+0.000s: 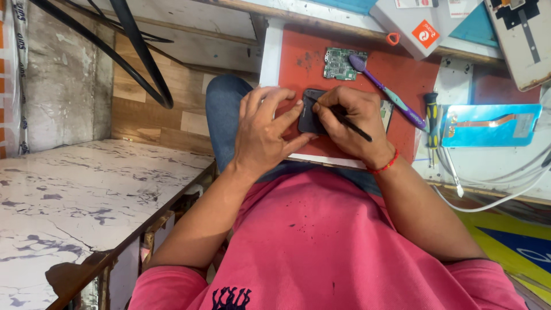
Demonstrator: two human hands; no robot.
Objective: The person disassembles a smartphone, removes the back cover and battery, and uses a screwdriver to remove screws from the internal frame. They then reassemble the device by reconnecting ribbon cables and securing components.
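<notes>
A dark phone body (310, 116) lies on a red work mat (402, 74). My left hand (262, 131) presses on its left edge with the fingers spread over it. My right hand (356, 127) grips a thin black tool (351, 124) and holds its tip at the phone's upper edge. A red thread band circles my right wrist. Most of the phone is hidden under both hands.
A green circuit board (340, 63) and a purple toothbrush (388, 93) lie on the mat behind the hands. A screwdriver (431, 112), a blue phone screen panel (491, 124) and white cables (493, 198) sit to the right. A marble-patterned counter (69, 201) is on the left.
</notes>
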